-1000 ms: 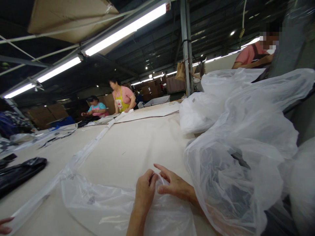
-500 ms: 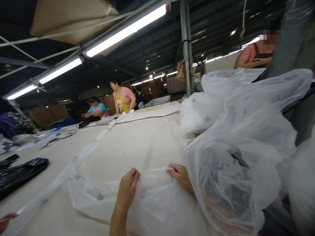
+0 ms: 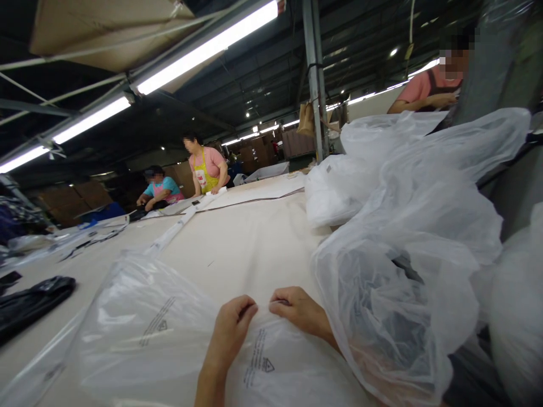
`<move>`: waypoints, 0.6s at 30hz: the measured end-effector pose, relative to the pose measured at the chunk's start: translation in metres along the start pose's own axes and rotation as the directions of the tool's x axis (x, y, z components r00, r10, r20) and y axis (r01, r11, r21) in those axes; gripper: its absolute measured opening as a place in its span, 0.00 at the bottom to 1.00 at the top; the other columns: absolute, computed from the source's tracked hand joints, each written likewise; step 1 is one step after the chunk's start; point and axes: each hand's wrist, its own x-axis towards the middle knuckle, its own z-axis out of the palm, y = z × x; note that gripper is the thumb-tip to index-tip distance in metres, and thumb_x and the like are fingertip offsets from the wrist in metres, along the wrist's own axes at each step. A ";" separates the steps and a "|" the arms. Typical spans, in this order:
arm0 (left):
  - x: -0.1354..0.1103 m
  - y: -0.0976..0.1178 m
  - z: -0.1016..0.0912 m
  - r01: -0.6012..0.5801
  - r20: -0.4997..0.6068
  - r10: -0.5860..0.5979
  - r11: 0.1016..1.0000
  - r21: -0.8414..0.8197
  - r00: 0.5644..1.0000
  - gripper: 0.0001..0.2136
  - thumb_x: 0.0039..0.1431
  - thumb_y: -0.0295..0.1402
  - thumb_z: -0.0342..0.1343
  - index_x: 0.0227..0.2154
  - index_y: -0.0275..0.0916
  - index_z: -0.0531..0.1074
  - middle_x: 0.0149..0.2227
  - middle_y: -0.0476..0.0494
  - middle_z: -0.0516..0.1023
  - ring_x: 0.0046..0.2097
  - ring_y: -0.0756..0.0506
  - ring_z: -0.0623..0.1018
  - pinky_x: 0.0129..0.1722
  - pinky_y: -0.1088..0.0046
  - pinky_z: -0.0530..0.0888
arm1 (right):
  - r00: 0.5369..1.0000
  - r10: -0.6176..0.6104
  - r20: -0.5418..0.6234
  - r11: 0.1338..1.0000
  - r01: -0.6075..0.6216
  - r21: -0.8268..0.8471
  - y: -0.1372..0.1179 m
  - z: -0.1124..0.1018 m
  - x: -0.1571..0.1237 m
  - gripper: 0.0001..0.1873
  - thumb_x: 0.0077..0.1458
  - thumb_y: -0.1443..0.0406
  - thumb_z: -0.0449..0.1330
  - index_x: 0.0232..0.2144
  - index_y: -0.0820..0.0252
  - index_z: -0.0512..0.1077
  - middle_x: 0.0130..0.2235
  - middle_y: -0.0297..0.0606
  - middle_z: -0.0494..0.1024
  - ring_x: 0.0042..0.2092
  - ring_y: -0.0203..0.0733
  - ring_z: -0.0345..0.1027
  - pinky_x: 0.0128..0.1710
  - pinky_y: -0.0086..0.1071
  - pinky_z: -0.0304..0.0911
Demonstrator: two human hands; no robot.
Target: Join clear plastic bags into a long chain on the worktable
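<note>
My left hand (image 3: 232,328) and my right hand (image 3: 300,311) are close together above the pale table. Both have fingers closed on the top edge of a clear plastic bag (image 3: 292,370), which hangs below them with black print and a triangle mark on it. To the left spreads a sheet of clear printed plastic (image 3: 139,316); whether it belongs to the same bag I cannot tell. A big heap of crumpled plastic bags (image 3: 407,282) lies beside my right forearm and hides part of it.
The pale table (image 3: 237,243) runs away ahead of me. A black plastic bundle (image 3: 38,302) lies at left, near a long plastic strip (image 3: 51,367). Two people (image 3: 207,169) work at the far end; another person (image 3: 428,93) is behind the heap. A metal post (image 3: 313,85) rises beyond.
My hands have come closer together along the bag's edge. The plastic at left has risen and spread out. A hand seen at the lower left edge is out of view now.
</note>
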 end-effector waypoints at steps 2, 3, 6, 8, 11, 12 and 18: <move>-0.001 -0.007 -0.010 0.025 -0.005 -0.025 0.999 0.026 1.000 0.12 0.56 0.38 0.47 0.25 0.37 0.70 0.27 0.46 0.72 0.32 0.48 0.69 0.33 0.75 0.63 | 0.999 0.026 -0.025 0.999 -0.025 0.035 0.010 -0.002 0.003 0.13 0.50 0.60 0.53 0.26 0.63 0.72 0.26 0.34 0.69 0.31 0.34 0.60 0.32 0.27 0.52; -0.001 -0.009 -0.013 0.031 -0.016 -0.031 0.999 0.033 0.999 0.12 0.56 0.38 0.47 0.24 0.37 0.70 0.27 0.46 0.72 0.33 0.47 0.69 0.33 0.75 0.63 | 0.999 0.034 -0.035 0.998 -0.032 0.059 0.013 -0.003 0.004 0.13 0.50 0.60 0.52 0.25 0.63 0.71 0.24 0.33 0.67 0.30 0.32 0.58 0.31 0.27 0.51; -0.002 -0.011 -0.016 0.056 -0.051 -0.055 0.998 0.020 0.997 0.14 0.57 0.39 0.45 0.24 0.37 0.68 0.26 0.47 0.71 0.32 0.48 0.68 0.33 0.75 0.62 | 0.998 0.031 -0.057 0.992 -0.024 0.121 0.018 -0.002 0.006 0.14 0.51 0.58 0.51 0.23 0.63 0.67 0.22 0.31 0.63 0.28 0.31 0.55 0.30 0.26 0.49; -0.003 -0.012 -0.015 0.085 -0.073 -0.085 0.996 -0.008 0.994 0.14 0.57 0.40 0.45 0.23 0.37 0.66 0.25 0.49 0.68 0.30 0.48 0.67 0.31 0.75 0.62 | 0.997 0.022 -0.071 0.991 -0.012 0.130 0.020 -0.001 0.006 0.16 0.52 0.57 0.51 0.23 0.63 0.66 0.22 0.31 0.63 0.28 0.31 0.55 0.30 0.27 0.49; -0.004 -0.015 -0.018 0.128 -0.088 -0.133 0.990 -0.063 0.987 0.14 0.56 0.42 0.47 0.22 0.37 0.66 0.23 0.50 0.65 0.29 0.49 0.65 0.30 0.76 0.60 | 0.995 -0.012 -0.094 0.989 0.026 0.143 0.023 -0.001 0.007 0.17 0.53 0.55 0.50 0.23 0.63 0.66 0.23 0.31 0.64 0.28 0.32 0.57 0.31 0.27 0.50; -0.004 -0.017 -0.020 0.137 -0.086 -0.144 0.987 -0.085 0.986 0.15 0.55 0.42 0.47 0.22 0.37 0.66 0.23 0.50 0.64 0.29 0.49 0.64 0.29 0.76 0.60 | 0.995 -0.025 -0.101 0.987 0.040 0.154 0.024 -0.001 0.007 0.17 0.54 0.55 0.50 0.23 0.63 0.66 0.23 0.31 0.64 0.28 0.32 0.57 0.31 0.27 0.50; -0.006 -0.021 -0.025 0.135 -0.085 -0.144 0.985 -0.110 0.986 0.14 0.56 0.41 0.45 0.25 0.37 0.67 0.25 0.49 0.67 0.31 0.48 0.66 0.31 0.76 0.62 | 0.992 -0.056 -0.109 0.978 0.077 0.192 0.027 -0.001 0.008 0.17 0.55 0.56 0.50 0.24 0.62 0.67 0.22 0.31 0.64 0.27 0.32 0.57 0.30 0.26 0.51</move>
